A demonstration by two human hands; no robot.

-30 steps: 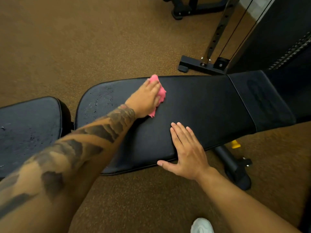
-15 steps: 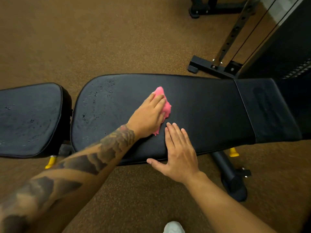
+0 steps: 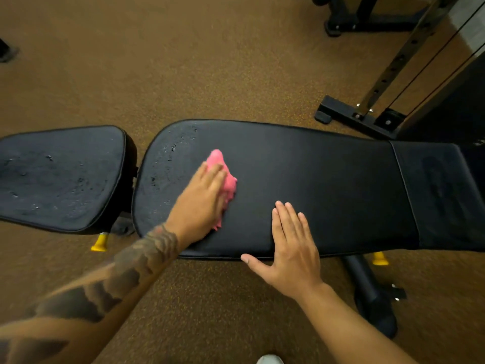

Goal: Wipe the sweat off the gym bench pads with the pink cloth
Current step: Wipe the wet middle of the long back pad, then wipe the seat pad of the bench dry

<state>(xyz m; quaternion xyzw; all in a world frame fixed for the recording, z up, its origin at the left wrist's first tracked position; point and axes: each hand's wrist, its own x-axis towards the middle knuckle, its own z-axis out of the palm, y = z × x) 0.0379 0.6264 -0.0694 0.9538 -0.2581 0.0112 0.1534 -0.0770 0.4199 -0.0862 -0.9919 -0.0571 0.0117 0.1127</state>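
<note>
The long black back pad [image 3: 315, 185] of the gym bench lies across the middle of the view. Sweat droplets speckle its left end. My left hand [image 3: 199, 203] presses the bunched pink cloth [image 3: 223, 174] flat onto the pad, just right of the wet patch. My right hand [image 3: 291, 248] rests palm down with fingers spread on the pad's near edge, holding nothing. The shorter seat pad [image 3: 60, 177] sits to the left across a gap, dotted with droplets.
Brown speckled floor surrounds the bench. A black machine frame base [image 3: 351, 116] with cables stands at the back right. The bench's black foot bar [image 3: 372, 298] and yellow caps [image 3: 99, 243] show below the pads. A white shoe tip [image 3: 270, 359] pokes in at the bottom.
My left hand has dragged the pink cloth from the pad's far edge toward me and leftward, nearer the wet end. My right hand stays planted on the near edge.
</note>
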